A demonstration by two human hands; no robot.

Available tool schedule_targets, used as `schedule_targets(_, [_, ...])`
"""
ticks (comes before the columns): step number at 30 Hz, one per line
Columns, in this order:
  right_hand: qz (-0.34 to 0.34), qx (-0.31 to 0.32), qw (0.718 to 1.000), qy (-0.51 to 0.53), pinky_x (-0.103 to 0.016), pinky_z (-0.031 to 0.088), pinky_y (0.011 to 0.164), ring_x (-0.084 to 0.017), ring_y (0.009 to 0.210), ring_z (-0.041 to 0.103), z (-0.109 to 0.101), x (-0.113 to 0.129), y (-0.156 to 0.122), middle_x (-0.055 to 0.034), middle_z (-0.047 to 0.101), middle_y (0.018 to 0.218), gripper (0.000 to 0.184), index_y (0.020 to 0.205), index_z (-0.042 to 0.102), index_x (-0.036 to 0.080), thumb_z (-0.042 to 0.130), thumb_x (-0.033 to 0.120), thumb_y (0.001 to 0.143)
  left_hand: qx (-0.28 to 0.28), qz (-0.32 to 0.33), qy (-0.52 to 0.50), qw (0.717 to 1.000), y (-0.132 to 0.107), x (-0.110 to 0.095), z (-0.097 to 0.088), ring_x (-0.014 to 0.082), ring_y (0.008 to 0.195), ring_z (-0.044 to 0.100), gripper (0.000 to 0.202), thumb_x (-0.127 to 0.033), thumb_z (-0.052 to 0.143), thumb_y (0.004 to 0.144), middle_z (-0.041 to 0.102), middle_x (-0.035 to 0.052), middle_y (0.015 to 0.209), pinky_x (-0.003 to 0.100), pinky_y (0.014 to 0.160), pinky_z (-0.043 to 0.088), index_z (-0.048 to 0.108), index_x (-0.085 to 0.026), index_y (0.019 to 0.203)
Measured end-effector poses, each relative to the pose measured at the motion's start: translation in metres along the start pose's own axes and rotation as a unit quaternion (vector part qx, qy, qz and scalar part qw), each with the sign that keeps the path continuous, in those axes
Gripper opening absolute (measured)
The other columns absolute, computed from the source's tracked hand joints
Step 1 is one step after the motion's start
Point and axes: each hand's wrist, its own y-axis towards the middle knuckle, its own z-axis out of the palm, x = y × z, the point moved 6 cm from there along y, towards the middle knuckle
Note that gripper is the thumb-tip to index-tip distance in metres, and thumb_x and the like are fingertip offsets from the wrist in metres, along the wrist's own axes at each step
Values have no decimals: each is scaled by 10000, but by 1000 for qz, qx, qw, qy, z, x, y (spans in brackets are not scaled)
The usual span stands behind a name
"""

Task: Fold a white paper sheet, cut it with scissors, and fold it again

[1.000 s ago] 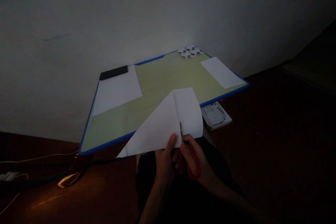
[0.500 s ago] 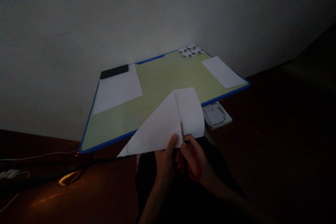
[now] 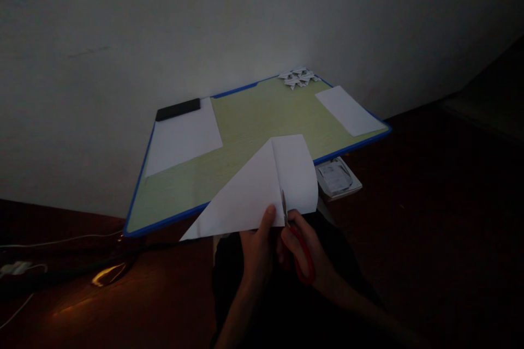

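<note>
A white sheet of paper [image 3: 245,191], folded along a slanting edge into a triangle with a strip at its right, is held above the front edge of the table. My left hand [image 3: 257,248] grips its lower edge, thumb on top and the other fingers mostly hidden underneath. In my right hand [image 3: 313,251] is a pair of scissors [image 3: 305,267] with red handles, my fingers through the loops. The blades stand at the lower edge of the paper, pointing away from me along the crease between triangle and strip.
The small table [image 3: 249,114] has a pale green top and blue rim. On it lie a white sheet [image 3: 184,142] under a dark flat object [image 3: 178,109], folded paper pieces [image 3: 298,78], and another white paper [image 3: 347,112]. A booklet [image 3: 338,177] shows below the right edge. Cables [image 3: 65,241] run at the left.
Almost nothing differs. The scissors and right hand have shifted very slightly, and the paper's left tip sits a touch farther left and higher.
</note>
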Motion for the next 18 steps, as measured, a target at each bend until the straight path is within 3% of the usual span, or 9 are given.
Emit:
schedule_targets(4, [-2, -6, 1000, 7, -213, 458, 502, -107, 541, 570, 0, -2, 0, 49, 616, 677, 445, 946, 546, 231, 667, 659, 956, -7, -3, -8, 1000, -2, -1, 1, 104, 245, 434, 541, -558, 909, 676, 568, -75, 430, 187, 256, 339, 640, -177, 951])
schedule_targets(9, [-18, 10, 1000, 14, -213, 478, 520, -108, 544, 595, 0, -4, -2, 41, 641, 687, 374, 968, 537, 230, 585, 594, 1037, 35, -30, -5, 999, -4, 2, 5, 113, 217, 393, 515, -615, 876, 715, 472, -70, 332, 193, 236, 314, 634, -171, 812])
schedule_targets(18, [-27, 38, 998, 29, -231, 492, 516, -113, 521, 606, 2, -2, -3, 24, 669, 723, 361, 992, 534, 228, 539, 582, 1064, 20, -35, -23, 999, -4, 2, 3, 116, 218, 413, 546, -563, 889, 714, 545, -78, 394, 210, 258, 359, 675, -165, 1021])
